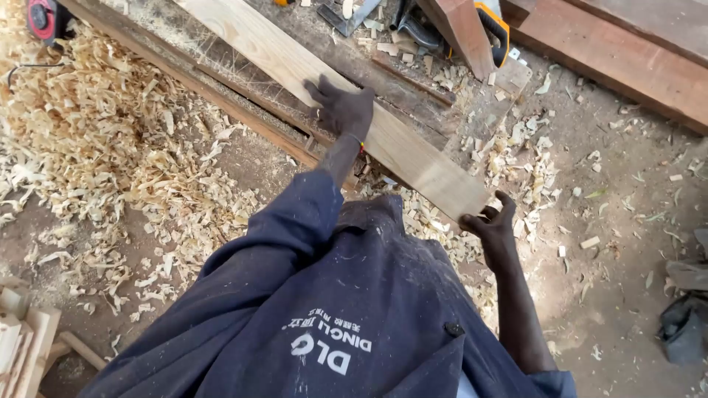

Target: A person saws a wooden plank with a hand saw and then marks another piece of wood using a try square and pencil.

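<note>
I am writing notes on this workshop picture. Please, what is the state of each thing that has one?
Pale plank: lies flat on the workbench, near end past its edge.
Left hand: pressed flat on the plank.
Right hand: its grip holds the plank's near end from below.
Wood shavings: heaped loose on the ground.
Workbench: littered with chips.

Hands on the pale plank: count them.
2. The left hand lies flat on the pale plank mid-length; the right hand grips its near end.
</note>
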